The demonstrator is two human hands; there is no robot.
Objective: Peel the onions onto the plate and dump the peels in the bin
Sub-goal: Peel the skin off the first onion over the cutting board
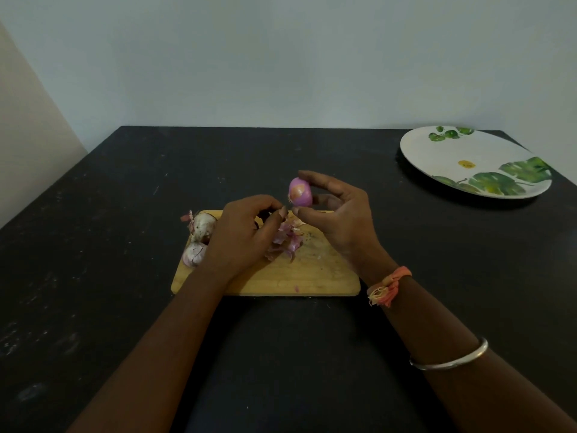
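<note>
Purple, mostly peeled onion (300,192) with a patch of orange-brown skin left on it is sitting raised above the far edge of the rectangular wooden cutting board (312,276), pinched in the right hand (338,210), fingertips on top and thumb underneath. Left hand (246,229) is hovering over the board just left of the onion, fingers curled loosely with thumb and forefinger close together; cannot tell if a scrap of peel is between them. Pile of pale pink onion peels (285,240) is lying on the board between the two hands. Two unpeeled onions with dusty papery skin (199,237) are resting on the board's left end, one behind the other, partly hidden by the left hand. Round white plate with green leaf print (468,170) is sitting on the dark counter (93,229) at far right, well apart from the board, nothing on it but a small yellow mark. Right wrist is wearing an orange thread band (388,285), with a silver bangle (449,357) further up the forearm.
</note>
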